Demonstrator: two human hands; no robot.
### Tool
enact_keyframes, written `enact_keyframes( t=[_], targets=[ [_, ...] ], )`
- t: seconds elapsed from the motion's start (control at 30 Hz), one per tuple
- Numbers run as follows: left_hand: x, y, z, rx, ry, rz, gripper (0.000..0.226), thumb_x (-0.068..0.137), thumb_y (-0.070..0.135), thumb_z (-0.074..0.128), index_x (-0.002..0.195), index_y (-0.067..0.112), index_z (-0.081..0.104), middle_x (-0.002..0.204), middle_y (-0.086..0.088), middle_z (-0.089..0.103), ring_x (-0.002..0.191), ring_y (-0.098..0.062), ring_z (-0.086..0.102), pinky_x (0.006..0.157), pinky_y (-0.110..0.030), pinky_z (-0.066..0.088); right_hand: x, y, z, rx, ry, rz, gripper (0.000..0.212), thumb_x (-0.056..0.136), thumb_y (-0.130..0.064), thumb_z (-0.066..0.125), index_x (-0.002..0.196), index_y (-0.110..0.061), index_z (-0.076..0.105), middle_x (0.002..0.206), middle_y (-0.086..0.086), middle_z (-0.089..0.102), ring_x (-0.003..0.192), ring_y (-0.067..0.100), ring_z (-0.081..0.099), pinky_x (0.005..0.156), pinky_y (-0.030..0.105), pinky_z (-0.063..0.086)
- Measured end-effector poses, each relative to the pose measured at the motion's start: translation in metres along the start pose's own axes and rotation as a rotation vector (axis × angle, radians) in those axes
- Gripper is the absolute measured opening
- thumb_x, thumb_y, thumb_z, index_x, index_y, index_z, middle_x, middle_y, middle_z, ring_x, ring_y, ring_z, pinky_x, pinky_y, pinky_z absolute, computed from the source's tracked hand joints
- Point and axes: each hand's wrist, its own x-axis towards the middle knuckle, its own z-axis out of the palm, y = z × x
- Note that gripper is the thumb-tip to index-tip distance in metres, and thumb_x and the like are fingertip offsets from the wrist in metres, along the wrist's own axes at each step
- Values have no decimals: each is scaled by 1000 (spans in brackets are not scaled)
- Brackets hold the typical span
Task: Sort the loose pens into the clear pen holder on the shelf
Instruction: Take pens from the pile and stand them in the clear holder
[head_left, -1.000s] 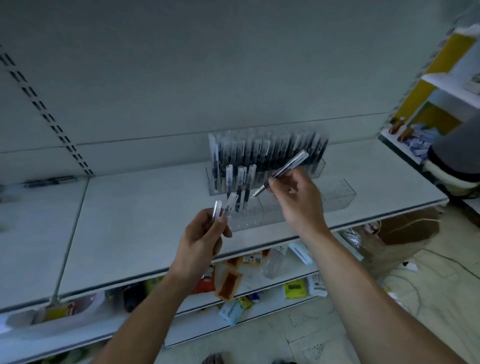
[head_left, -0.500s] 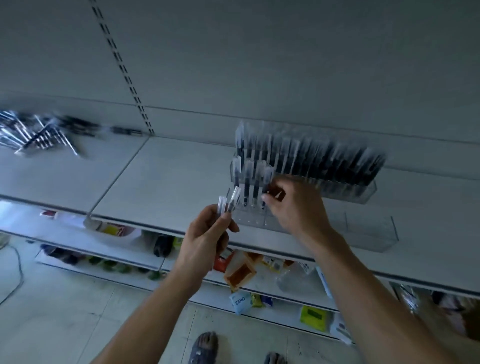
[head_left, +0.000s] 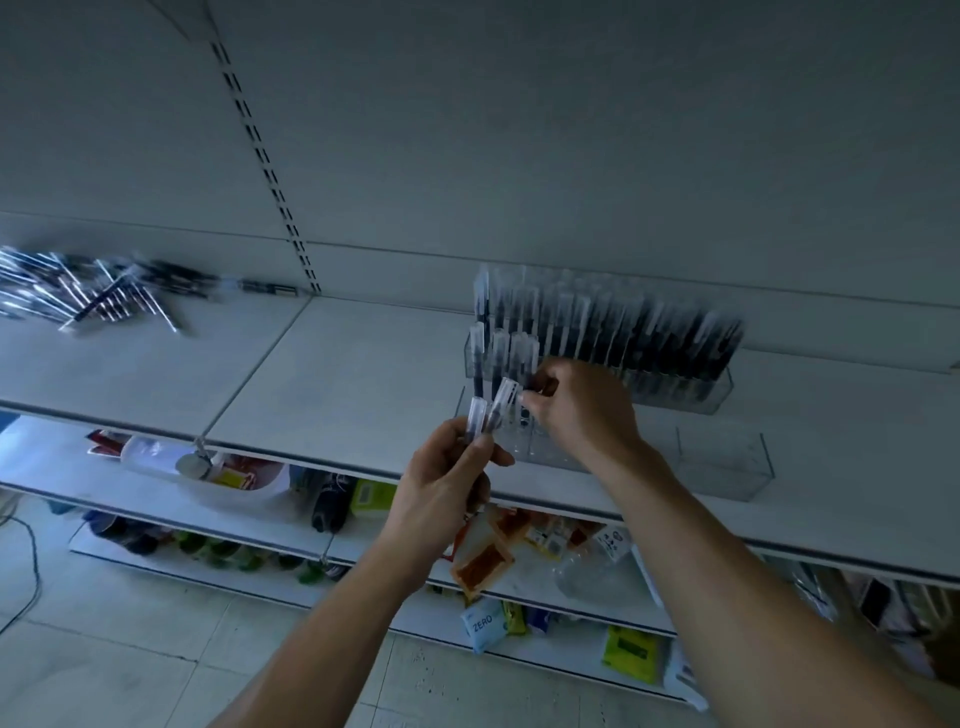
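Gripping two pens (head_left: 485, 415), left hand (head_left: 441, 488) unchanged; right hand (head_left: 582, 410) now pinching one's cap.

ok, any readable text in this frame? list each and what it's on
"ZERO": on the light blue packet on the bottom shelf.
Yellow-green packet: dark print, too blurred to read.
White tag on the lower shelf: marks too small to read.
Pens and clear pen holder: no legible print.
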Motion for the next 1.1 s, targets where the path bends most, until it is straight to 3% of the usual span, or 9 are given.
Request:
enact_keyframes(
  t=[0.17, 0.27, 0.37, 0.5, 0.67, 0.83, 0.93, 1.03, 1.1],
  targets=[
    [1, 1, -2, 20, -34, 19, 19, 99, 28, 47, 109, 15, 58, 80, 2, 67, 56, -14, 47, 49, -21, 41, -9, 0, -2, 56, 10, 23, 16, 89, -32, 68, 100, -20, 67, 88, -5, 67, 77, 11, 62, 63, 23, 45],
    [3, 0, 1, 16, -57, 29, 24, 98, 27, 48, 108, 7, 57, 72, 2, 63, 53, -15, 39, 45, -21, 32, -36, 1, -8, 164, 157, -22, 19, 90, -31, 66, 105, -21, 66, 86, -11, 62, 71, -1, 57, 60, 12, 41],
    [6, -2, 9, -30, -97, 3, 27, 99, 23, 48, 104, -3, 55, 67, 2, 58, 49, -10, 34, 43, -18, 28, -70, 1, -11, 485, 118, 20, 13, 91, -34, 62, 94, -24, 71, 76, -18, 64, 67, -2, 57, 59, 8, 40],
    [5, -4, 23, 29, -171, 36, 24, 99, 23, 49, 100, 1, 57, 65, 1, 56, 48, -9, 37, 44, -18, 31, -86, 6, -12, 822, 36, 175, 11, 87, -32, 68, 86, -21, 70, 64, -17, 60, 61, -1, 52, 59, 20, 42],
    [2, -5, 28, 68, -232, 22, 26, 98, 32, 47, 110, 13, 60, 76, -2, 64, 53, -14, 48, 48, -22, 41, -87, 12, -23, 811, 71, 224, 13, 86, -28, 69, 85, -16, 69, 72, -8, 67, 66, 3, 61, 60, 22, 45],
    [5, -11, 4, 98, -12, -9, 34, 99, 42, 38, 119, 26, 59, 79, -4, 61, 48, -2, 45, 43, -15, 38, -64, 13, -50, 857, 363, 159, 8, 91, -26, 63, 87, -19, 63, 85, 0, 70, 77, 13, 67, 63, 22, 53],
    [4, -13, -5, 107, 7, -12, 32, 100, 41, 38, 116, 26, 61, 63, 4, 52, 48, 1, 42, 45, -12, 35, -40, 14, -50, 634, 464, 16, 10, 93, -26, 62, 84, -23, 61, 81, 2, 69, 75, 17, 67, 68, 24, 53],
    [0, -15, -6, 69, -13, -31, 29, 100, 37, 41, 110, 20, 61, 57, 10, 48, 49, 1, 42, 47, -11, 35, -24, 15, -41, 392, 440, -84, 11, 94, -28, 61, 85, -22, 57, 80, 0, 67, 73, 14, 65, 63, 12, 46],
    [-1, -17, -6, 58, -24, -37, 27, 100, 33, 42, 107, 14, 60, 58, 10, 48, 50, 1, 42, 47, -12, 35, -19, 15, -37, 346, 432, -124, 11, 95, -29, 60, 88, -22, 56, 81, 0, 67, 74, 15, 65, 63, 15, 49]
  ],
)
